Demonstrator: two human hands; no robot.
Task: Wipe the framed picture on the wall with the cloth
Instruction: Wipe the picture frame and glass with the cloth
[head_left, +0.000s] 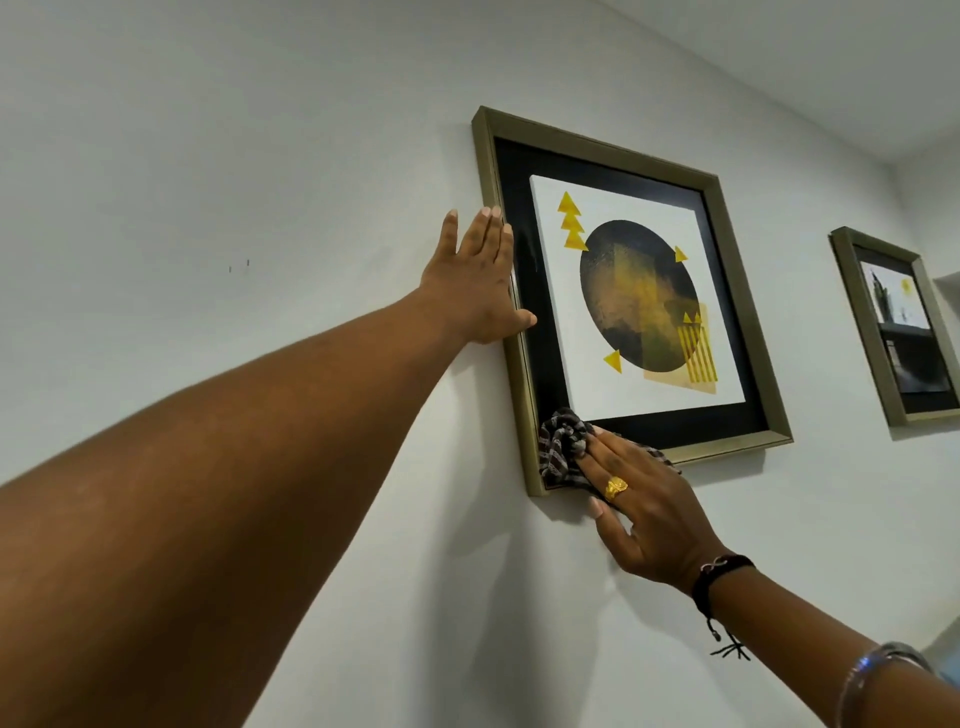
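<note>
Pressing the striped cloth (563, 447) flat under your right hand (641, 512), fingers spread, you sit on the lower left corner of the gold-framed picture (644, 171) hung on the white wall (234, 156). Your left hand (480, 283), open and flat, braces its left edge. Uncovered glass lies up and rightward; the second frame (857, 312) hangs well apart.
</note>
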